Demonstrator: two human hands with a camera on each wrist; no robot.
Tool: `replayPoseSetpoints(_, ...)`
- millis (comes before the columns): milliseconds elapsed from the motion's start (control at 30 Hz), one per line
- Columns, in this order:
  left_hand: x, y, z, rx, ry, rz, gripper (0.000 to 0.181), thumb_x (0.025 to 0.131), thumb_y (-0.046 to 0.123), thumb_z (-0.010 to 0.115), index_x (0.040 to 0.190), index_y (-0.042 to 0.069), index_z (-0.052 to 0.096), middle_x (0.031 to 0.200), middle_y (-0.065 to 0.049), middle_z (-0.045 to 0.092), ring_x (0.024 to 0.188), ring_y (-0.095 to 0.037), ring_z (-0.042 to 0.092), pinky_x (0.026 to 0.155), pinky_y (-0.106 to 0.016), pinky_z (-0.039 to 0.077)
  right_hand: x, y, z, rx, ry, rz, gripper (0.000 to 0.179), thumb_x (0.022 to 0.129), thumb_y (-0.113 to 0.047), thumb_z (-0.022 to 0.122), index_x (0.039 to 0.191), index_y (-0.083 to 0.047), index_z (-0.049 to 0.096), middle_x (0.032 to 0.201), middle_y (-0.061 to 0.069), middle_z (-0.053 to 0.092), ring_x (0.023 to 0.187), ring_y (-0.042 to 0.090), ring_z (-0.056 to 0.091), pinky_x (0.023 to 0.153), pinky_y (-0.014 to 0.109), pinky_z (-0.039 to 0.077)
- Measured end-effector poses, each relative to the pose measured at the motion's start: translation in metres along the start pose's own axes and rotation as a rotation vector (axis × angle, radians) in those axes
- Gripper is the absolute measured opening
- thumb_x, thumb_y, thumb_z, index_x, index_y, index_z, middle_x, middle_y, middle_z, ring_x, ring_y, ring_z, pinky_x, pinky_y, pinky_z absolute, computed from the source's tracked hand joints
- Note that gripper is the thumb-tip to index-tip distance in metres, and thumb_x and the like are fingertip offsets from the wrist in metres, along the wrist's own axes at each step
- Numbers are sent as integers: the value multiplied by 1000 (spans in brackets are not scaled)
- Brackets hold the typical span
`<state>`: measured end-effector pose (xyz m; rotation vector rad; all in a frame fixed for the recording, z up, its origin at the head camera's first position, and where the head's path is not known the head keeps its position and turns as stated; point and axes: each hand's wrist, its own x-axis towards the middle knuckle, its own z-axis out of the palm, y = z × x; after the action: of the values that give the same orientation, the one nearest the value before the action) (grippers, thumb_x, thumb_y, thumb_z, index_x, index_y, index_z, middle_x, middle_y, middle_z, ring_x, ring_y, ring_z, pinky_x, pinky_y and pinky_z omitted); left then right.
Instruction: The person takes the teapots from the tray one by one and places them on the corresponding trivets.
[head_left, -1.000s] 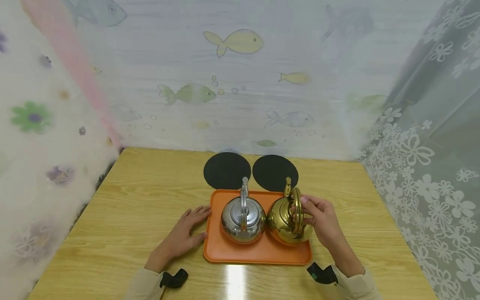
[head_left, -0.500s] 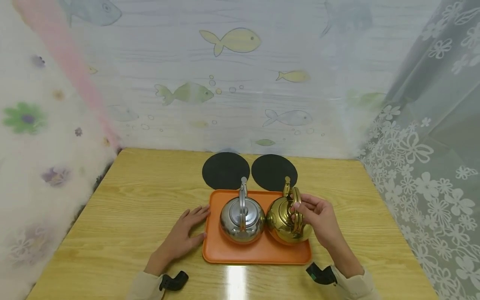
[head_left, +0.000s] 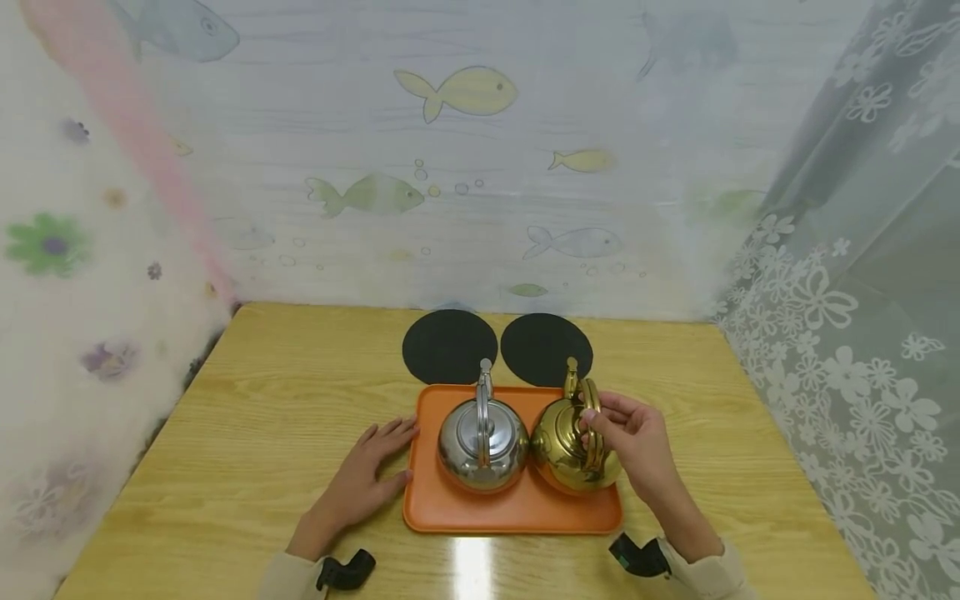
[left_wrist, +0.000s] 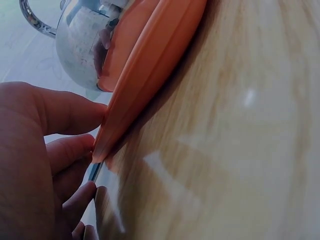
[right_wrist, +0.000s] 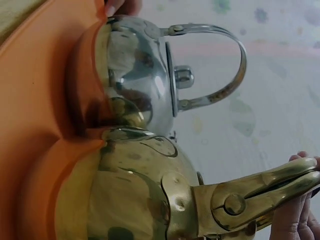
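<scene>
A gold kettle [head_left: 558,442] with a raised handle sits on the right of an orange tray [head_left: 517,518]. My right hand [head_left: 641,437] grips that handle from the right, thumb on the near side and fingers passing under it. In the right wrist view, the gold handle [right_wrist: 265,192] runs to the curled fingers [right_wrist: 292,217]. Close beside it on the tray stands a silver kettle [head_left: 457,450], its handle upright too. My left hand [head_left: 367,475] lies at the tray's left edge, fingers spread. The left wrist view has its thumb and a fingertip touching the tray rim [left_wrist: 145,75].
Two flat black discs [head_left: 450,346] lie behind the tray, side by side near the wall. The tray rests on a wooden table [head_left: 300,375]. A fish-patterned cloth backs it, and a lace curtain [head_left: 855,400] hangs at the right.
My right thumb has moved down across the gold kettle's handle, tightening the hold. The left hand, tray and both kettles stay in place; the head view shifts slightly.
</scene>
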<state>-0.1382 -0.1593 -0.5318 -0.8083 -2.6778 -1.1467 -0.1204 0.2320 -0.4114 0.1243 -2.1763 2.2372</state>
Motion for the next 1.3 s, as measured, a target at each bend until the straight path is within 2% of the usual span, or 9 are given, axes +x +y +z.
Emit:
replayPoseSetpoints(200,-1,2,0,0,1,-3,58,93,29,72,146,9,58,154,-7,51,144,-37,44,118,-64,23,-2,1,3,-6,47,2,37,97,2,63,125,25,54,86,-2,74,72,10,71,65,25,62)
replayPoseSetpoints(433,-1,3,-1,-3,-2,-12,59,93,29,72,146,9,57,155,-6,51,145,-36,42,119,-63,21,-3,2,6,21,91,-35,31,96,6,62,122,23,56,84,1,75,71,10,71,63,24,61)
replayPoseSetpoints(600,-2,2,-1,-2,5,-3,58,93,28,71,146,9,57,154,-7,51,145,-37,43,119,-64,22,-2,3,7,20,109,-39,32,97,6,61,124,22,54,79,-2,73,72,9,70,63,23,61)
replayPoseSetpoints(767,-2,3,0,5,8,4,57,94,28,71,147,9,57,154,-6,51,144,-38,44,118,-66,23,-2,3,8,24,114,-46,37,97,6,60,128,24,51,78,2,73,75,12,69,64,24,61)
replayPoseSetpoints(933,-3,3,0,8,7,3,57,94,28,71,147,9,57,154,-7,52,144,-38,44,118,-66,23,-1,4,8,32,117,-54,34,97,5,61,126,22,53,78,3,73,75,14,70,63,24,61)
replayPoseSetpoints(1300,-3,2,0,4,-4,-17,59,93,28,72,147,9,57,155,-6,51,146,-35,42,119,-62,21,4,2,9,26,123,-72,36,98,3,61,126,24,54,77,4,73,73,13,69,63,24,61)
